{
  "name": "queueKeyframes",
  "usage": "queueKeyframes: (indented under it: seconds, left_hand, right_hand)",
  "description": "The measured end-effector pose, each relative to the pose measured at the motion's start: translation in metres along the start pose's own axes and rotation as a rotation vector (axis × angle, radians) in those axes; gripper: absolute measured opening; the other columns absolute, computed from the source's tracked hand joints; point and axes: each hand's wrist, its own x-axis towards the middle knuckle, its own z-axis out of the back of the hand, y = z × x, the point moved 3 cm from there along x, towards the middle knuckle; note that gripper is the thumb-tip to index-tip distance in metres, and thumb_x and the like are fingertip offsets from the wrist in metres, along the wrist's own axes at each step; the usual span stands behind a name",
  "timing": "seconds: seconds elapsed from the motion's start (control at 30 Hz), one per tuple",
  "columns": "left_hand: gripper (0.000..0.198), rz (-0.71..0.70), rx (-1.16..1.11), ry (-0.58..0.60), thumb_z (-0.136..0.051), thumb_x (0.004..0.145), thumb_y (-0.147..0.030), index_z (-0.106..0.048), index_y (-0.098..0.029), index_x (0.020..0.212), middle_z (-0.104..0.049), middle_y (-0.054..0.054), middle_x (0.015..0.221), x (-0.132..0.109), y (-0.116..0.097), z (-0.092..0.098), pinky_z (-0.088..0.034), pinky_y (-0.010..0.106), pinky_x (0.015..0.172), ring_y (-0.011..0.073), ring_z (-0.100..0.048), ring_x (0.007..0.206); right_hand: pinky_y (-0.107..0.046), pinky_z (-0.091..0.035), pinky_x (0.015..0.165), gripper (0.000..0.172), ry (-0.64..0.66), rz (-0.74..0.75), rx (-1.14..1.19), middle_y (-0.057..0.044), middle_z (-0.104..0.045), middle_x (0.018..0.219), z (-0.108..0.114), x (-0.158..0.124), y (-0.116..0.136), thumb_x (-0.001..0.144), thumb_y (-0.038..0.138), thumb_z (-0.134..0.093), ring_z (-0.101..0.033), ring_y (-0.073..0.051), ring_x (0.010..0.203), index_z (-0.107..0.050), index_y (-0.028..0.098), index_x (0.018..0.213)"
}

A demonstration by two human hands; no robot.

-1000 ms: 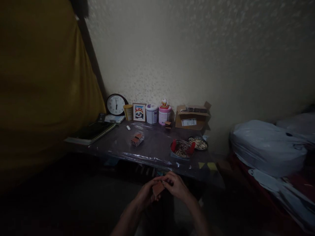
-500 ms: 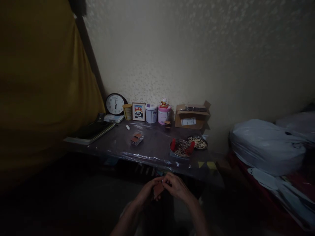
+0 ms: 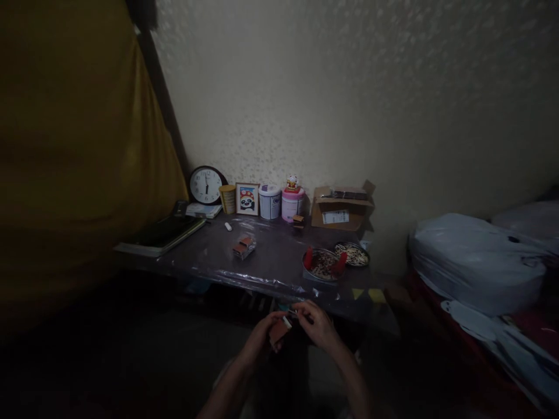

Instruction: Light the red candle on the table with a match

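Low in front of the table's edge, my left hand (image 3: 262, 335) is closed around a small reddish-brown matchbox (image 3: 279, 330). A pale strip shows at the box's upper right end. Just right of the box, my right hand (image 3: 315, 323) is raised with thumb and fingertips pinched together. Something thin and light seems to be at those fingertips, too small and dim to name. On the table above the hands stands a round dish (image 3: 324, 265) of small dark and pale pieces, with two red objects at its sides. Behind it lies a plate (image 3: 351, 254) of pale sticks.
A plastic-wrapped pack of brown boxes (image 3: 244, 248) lies on the covered table (image 3: 275, 262). Along the wall stand a clock (image 3: 206, 185), a picture frame (image 3: 247, 199), lidded tubs (image 3: 269, 202) and a cardboard carton (image 3: 340, 209). White bags (image 3: 476, 256) are at right.
My right hand has drawn away from the matchbox, up and to the right. The box's pale end now shows. My left hand keeps its hold, shifted slightly left.
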Motion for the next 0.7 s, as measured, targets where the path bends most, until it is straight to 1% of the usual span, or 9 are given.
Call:
queueKeyframes:
  seconds: [0.1, 0.17, 0.23, 0.33, 0.43, 0.5, 0.6, 0.67, 0.7]
  left_hand:
    - [0.027, -0.046, -0.001, -0.033, -0.053, 0.07, -0.034, -0.063, -0.015, 0.087, -0.061, 0.001, 0.066, -0.003, -0.005, -0.002, -0.026, 0.018, 0.037, 0.0082, -0.047, 0.044]
    - [0.024, -0.074, 0.004, -0.053, -0.054, 0.071, -0.036, -0.063, -0.016, 0.081, -0.058, -0.001, 0.061, -0.005, -0.007, -0.003, -0.024, 0.019, 0.037, 0.0073, -0.044, 0.042]
    - [0.023, -0.102, 0.004, -0.066, -0.053, 0.072, -0.038, -0.062, -0.016, 0.072, -0.054, -0.002, 0.055, -0.006, -0.009, -0.004, -0.024, 0.019, 0.038, 0.007, -0.041, 0.04]
    - [0.024, -0.145, 0.0, -0.074, -0.055, 0.071, -0.039, -0.06, -0.016, 0.064, -0.053, -0.002, 0.054, -0.006, -0.012, -0.004, -0.03, 0.02, 0.044, 0.009, -0.045, 0.046]
    - [0.021, -0.177, -0.002, -0.081, -0.06, 0.068, -0.038, -0.062, -0.017, 0.069, -0.057, -0.001, 0.06, -0.006, -0.014, -0.003, -0.035, 0.022, 0.052, 0.0116, -0.05, 0.055]
    - [0.022, -0.169, -0.001, -0.088, -0.061, 0.067, -0.038, -0.063, -0.017, 0.072, -0.058, -0.001, 0.061, -0.006, -0.015, -0.004, -0.035, 0.022, 0.053, 0.0122, -0.051, 0.056]
    - [0.025, -0.142, 0.003, -0.099, -0.064, 0.065, -0.04, -0.063, -0.016, 0.07, -0.06, 0.0, 0.061, -0.007, -0.015, -0.006, -0.034, 0.023, 0.052, 0.0126, -0.051, 0.055]
    - [0.026, -0.127, 0.007, -0.102, -0.066, 0.063, -0.041, -0.063, -0.016, 0.069, -0.059, -0.001, 0.058, -0.007, -0.016, -0.009, -0.031, 0.022, 0.049, 0.0111, -0.049, 0.051]
    - [0.027, -0.121, 0.01, -0.102, -0.067, 0.062, -0.041, -0.063, -0.016, 0.069, -0.057, -0.002, 0.055, -0.007, -0.016, -0.01, -0.029, 0.022, 0.047, 0.01, -0.046, 0.047]
  right_hand:
    - [-0.026, -0.044, 0.068, 0.017, -0.028, -0.004, 0.058, -0.003, -0.061, 0.082, 0.002, 0.002, 0.004, 0.078, 0.021, -0.048, -0.057, -0.015, 0.077, -0.065, 0.019, 0.081]
    - [-0.025, -0.043, 0.067, 0.014, -0.046, -0.032, 0.125, -0.002, -0.06, 0.077, 0.002, 0.003, 0.006, 0.076, 0.022, -0.05, -0.057, -0.015, 0.075, -0.064, 0.018, 0.076]
    - [-0.025, -0.043, 0.064, 0.011, -0.066, -0.092, 0.227, 0.0, -0.058, 0.069, 0.001, 0.003, 0.007, 0.075, 0.024, -0.052, -0.056, -0.015, 0.068, -0.061, 0.018, 0.073]
    - [-0.023, -0.041, 0.058, 0.012, -0.09, -0.187, 0.403, 0.003, -0.052, 0.06, 0.0, 0.003, 0.006, 0.072, 0.03, -0.056, -0.051, -0.013, 0.058, -0.057, 0.019, 0.069]
    - [-0.023, -0.04, 0.056, 0.016, -0.098, -0.229, 0.514, 0.004, -0.05, 0.058, 0.002, 0.003, 0.006, 0.07, 0.034, -0.06, -0.049, -0.012, 0.056, -0.056, 0.019, 0.066]
    - [-0.022, -0.039, 0.056, 0.016, -0.101, -0.242, 0.554, 0.005, -0.049, 0.057, 0.003, 0.003, 0.005, 0.07, 0.033, -0.062, -0.047, -0.011, 0.056, -0.058, 0.018, 0.066]
    - [-0.021, -0.036, 0.055, 0.013, -0.102, -0.257, 0.608, 0.005, -0.049, 0.057, 0.002, 0.002, 0.001, 0.07, 0.031, -0.063, -0.045, -0.01, 0.054, -0.059, 0.019, 0.068]
    - [-0.021, -0.036, 0.054, 0.013, -0.106, -0.262, 0.645, 0.004, -0.052, 0.061, 0.002, 0.002, -0.002, 0.07, 0.03, -0.063, -0.045, -0.01, 0.054, -0.063, 0.019, 0.075]
    - [-0.021, -0.036, 0.054, 0.016, -0.11, -0.266, 0.66, 0.003, -0.054, 0.065, 0.002, 0.002, -0.003, 0.07, 0.031, -0.063, -0.046, -0.01, 0.055, -0.064, 0.019, 0.081]
